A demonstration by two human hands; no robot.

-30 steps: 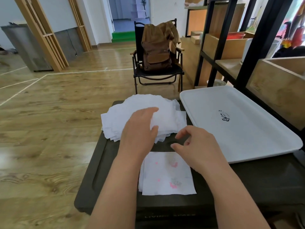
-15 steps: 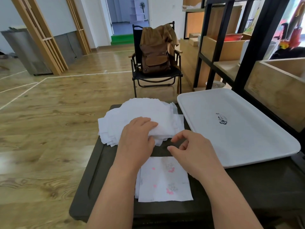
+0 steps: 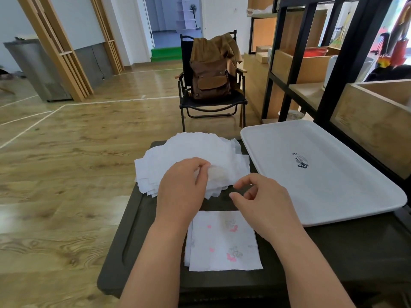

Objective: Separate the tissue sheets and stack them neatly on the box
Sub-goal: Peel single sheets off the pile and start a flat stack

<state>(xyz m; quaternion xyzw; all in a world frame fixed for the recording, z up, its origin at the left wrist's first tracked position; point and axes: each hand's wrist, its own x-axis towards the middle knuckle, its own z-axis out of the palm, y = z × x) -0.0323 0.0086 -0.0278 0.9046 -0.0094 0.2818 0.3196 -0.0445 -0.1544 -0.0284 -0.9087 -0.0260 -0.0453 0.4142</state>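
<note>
A loose fanned pile of white tissue sheets (image 3: 189, 152) lies at the far end of the dark box lid (image 3: 135, 223). Nearer me, a small neat stack of printed tissue sheets (image 3: 222, 243) with pink marks rests flat on the lid. My left hand (image 3: 181, 190) sits on the near edge of the pile, its fingers curled and pinching up the corner of a top sheet. Just right of the pile's edge my right hand (image 3: 262, 201) hovers above the lid with thumb and forefinger curved toward each other and apart, holding nothing.
A white tray (image 3: 333, 196) with a small dark logo lies on the right, overlapping the box. Black-framed wooden shelving (image 3: 311, 63) rises behind it. A folding chair (image 3: 211, 103) with a brown backpack stands on the wooden floor beyond the box.
My left hand's fingers went from flat on the pile to curled, lifting a sheet's corner. My right hand moved slightly toward the pile's edge.
</note>
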